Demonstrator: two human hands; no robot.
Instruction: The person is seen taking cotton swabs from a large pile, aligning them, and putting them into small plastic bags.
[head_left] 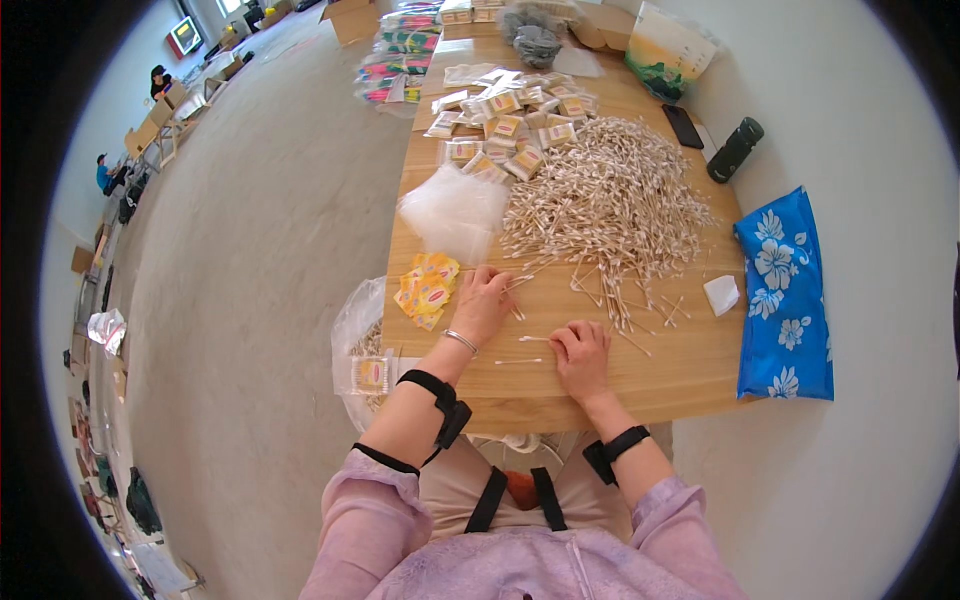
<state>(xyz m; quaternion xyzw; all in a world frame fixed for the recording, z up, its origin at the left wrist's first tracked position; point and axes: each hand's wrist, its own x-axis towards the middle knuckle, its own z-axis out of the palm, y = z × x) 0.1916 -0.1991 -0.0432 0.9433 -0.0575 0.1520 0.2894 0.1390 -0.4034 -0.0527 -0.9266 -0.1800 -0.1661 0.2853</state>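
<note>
Yellow printed cards (428, 288) near hands (484, 300) touching cotton swabs (531, 338).

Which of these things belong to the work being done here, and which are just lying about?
Seem part of the work:
- loose cotton swabs, heaped on the table
- clear plastic bags
- yellow cards
- filled swab packs

Probably just lying about:
- black phone
- black bottle
- blue flowered pouch

Can't tell: the small white piece beside the pouch.
</note>
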